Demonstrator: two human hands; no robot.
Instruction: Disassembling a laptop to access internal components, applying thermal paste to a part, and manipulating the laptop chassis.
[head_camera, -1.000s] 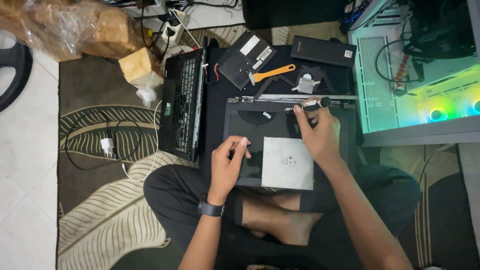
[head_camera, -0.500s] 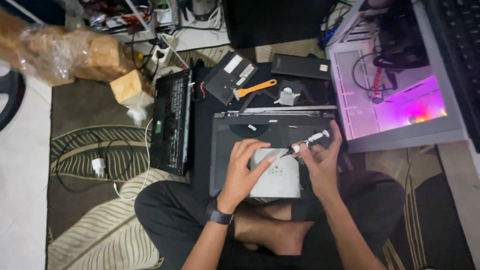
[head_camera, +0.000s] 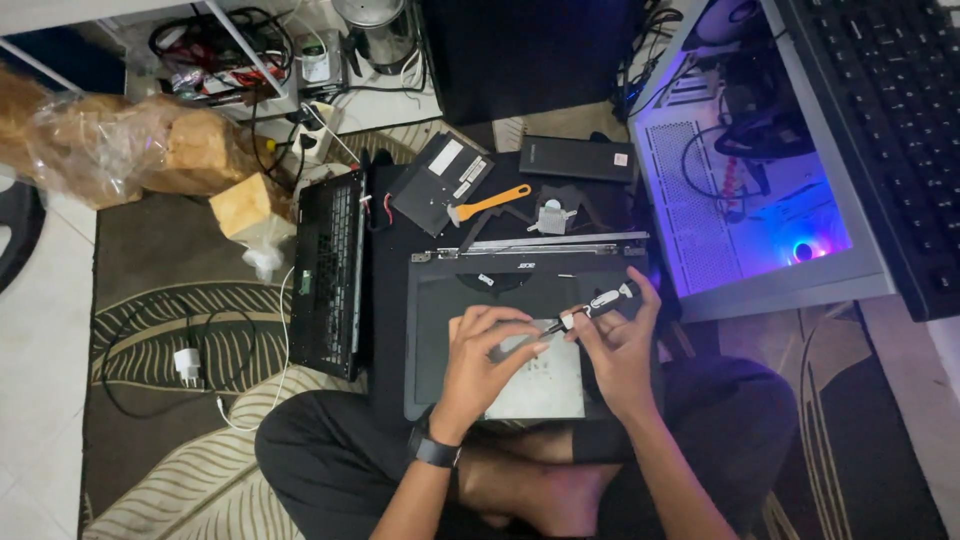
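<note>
Drawn together since a second ago, the right hand (head_camera: 622, 345) grips a screwdriver (head_camera: 592, 307) while the left hand (head_camera: 483, 352) pinches its tip; steady alignment over the laptop base (head_camera: 440, 330) seems best.

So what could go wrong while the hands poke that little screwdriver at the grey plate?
The screwdriver tip might slip off and scratch the grey plate or jab the left hand fingers pinched right at it. The laptop shell rests on the lap edge, so pressing from the right hand could tip it.
</note>
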